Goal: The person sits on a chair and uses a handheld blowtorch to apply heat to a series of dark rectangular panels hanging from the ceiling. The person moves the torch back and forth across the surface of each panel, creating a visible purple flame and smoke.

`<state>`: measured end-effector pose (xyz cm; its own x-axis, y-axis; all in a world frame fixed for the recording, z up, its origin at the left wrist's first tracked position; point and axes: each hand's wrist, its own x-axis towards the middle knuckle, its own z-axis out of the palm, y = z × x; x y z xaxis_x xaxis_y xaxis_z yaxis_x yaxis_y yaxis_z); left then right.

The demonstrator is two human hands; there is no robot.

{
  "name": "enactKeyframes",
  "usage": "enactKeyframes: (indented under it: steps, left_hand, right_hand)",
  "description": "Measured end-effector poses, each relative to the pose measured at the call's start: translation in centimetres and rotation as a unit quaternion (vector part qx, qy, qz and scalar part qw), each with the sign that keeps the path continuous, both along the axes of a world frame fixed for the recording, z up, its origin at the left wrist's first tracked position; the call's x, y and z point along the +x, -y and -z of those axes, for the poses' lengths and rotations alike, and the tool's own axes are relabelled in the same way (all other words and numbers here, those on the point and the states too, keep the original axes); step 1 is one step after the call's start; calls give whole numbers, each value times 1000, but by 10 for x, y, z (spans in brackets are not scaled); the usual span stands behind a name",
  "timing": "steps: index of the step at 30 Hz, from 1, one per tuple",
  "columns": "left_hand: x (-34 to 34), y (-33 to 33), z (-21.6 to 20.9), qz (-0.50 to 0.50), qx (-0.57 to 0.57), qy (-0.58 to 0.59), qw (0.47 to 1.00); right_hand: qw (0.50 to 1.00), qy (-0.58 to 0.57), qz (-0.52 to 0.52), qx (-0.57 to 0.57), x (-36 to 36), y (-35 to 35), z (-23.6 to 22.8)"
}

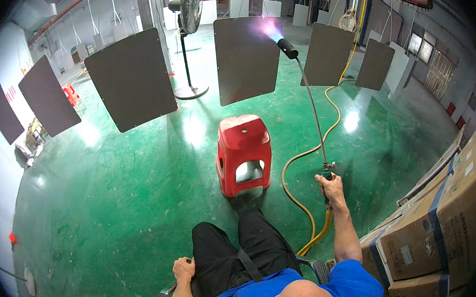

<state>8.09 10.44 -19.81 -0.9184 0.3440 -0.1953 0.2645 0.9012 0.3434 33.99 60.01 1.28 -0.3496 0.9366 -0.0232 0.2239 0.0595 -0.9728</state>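
Note:
My right hand (332, 190) is wrapped round the handle of a gas torch (316, 113), a long thin metal tube with a black burner head. A blue and purple flame (270, 29) comes from the head, in front of a dark grey hanging panel (247, 68). From the handle a yellow hose (288, 186) runs down to the floor and away to the far right. My left hand (184, 268) rests beside my left thigh, its fingers curled. Something small and dark shows at its fingertips, too little to name.
A red plastic stool (244, 153) stands on the green floor ahead of my knees. More dark panels (133, 81) hang in a row left and right. Behind them is a black pedestal fan (187, 51). Cardboard boxes (411, 249) are stacked close on my right.

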Motion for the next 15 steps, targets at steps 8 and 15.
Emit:
enactKeyframes:
  steps: [8,15]
  left_hand:
    - [-1,0,2,1,10,12,1000]
    - [-6,1,5,18,-5,45,999]
  right_hand:
    - [999,38,0,-29,19,9,31]
    - [994,82,-5,-69,25,33,64]
